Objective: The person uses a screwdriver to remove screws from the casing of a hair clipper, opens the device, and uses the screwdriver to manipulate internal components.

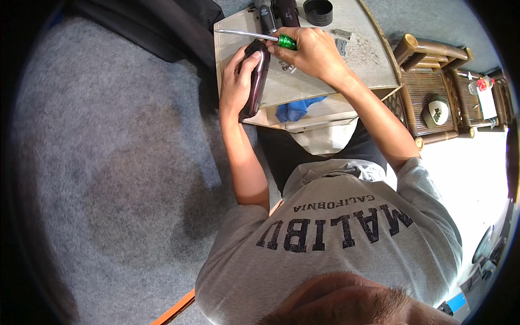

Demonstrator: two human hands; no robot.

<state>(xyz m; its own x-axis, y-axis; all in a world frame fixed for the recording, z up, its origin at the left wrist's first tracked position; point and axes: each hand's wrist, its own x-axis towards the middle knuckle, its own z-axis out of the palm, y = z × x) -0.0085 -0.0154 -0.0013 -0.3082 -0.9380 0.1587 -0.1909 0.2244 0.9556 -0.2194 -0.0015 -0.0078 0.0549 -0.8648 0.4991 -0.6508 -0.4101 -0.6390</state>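
My left hand (235, 91) is wrapped round a dark maroon hair clipper (259, 81), held upright over the near left side of a small light wooden table (314, 86). In my right hand (317, 51) is a screwdriver (286, 42) with a green handle. Its metal shaft points left, lying across above the clipper's top end. My right fingertips are at that top end; whether they pinch a small part there is hidden. Just below the right hand, small metal pieces (288, 66) rest on the tabletop. A flat metal clipper blade (340, 46) lies beyond the right hand.
Along the table's far edge stand a grey device (265, 17), a dark device (287, 13) and a round black container (318, 12). Dark hair clippings dot the tabletop. A blue cloth (294, 110) sits under the near edge. Bamboo chairs (430, 89) at right hold a cap (436, 112) and bottle (481, 84).
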